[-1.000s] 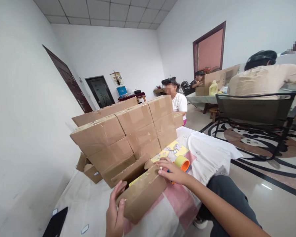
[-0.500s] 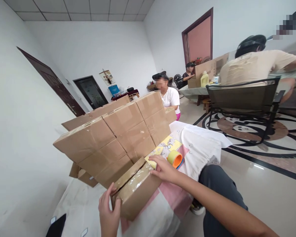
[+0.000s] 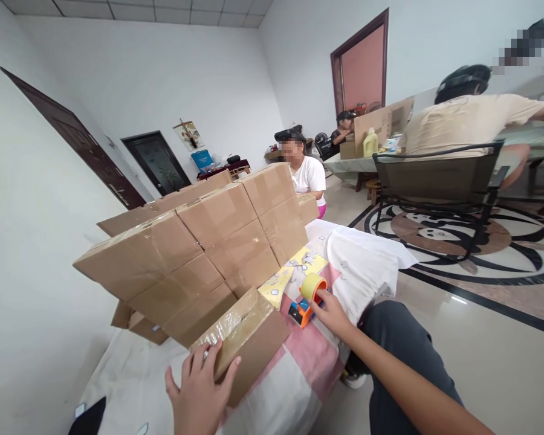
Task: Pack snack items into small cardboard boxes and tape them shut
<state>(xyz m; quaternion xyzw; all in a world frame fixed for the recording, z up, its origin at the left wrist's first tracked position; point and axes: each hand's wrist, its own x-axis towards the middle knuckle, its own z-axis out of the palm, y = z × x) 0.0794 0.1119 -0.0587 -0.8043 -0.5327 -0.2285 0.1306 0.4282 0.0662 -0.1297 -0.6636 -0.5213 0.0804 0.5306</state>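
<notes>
A small cardboard box lies in front of me, with clear shiny tape along its top. My left hand grips its near end, fingers spread over the top edge and thumb against the side. To the right of the box, my right hand has hold of a tape dispenser with an orange and blue frame. A roll of yellowish tape sits on the dispenser. Some fingertips of my right hand are hidden behind the roll and frame.
Stacked cardboard boxes form a wall behind the small box. An open carton stands at their left. A patterned cloth covers the table. A person in white sits beyond; another sits in a chair at right.
My right hand has left the small box and taken hold of the tape dispenser, which is now turned and nearer the box. My left hand has shifted onto the box's top near end.
</notes>
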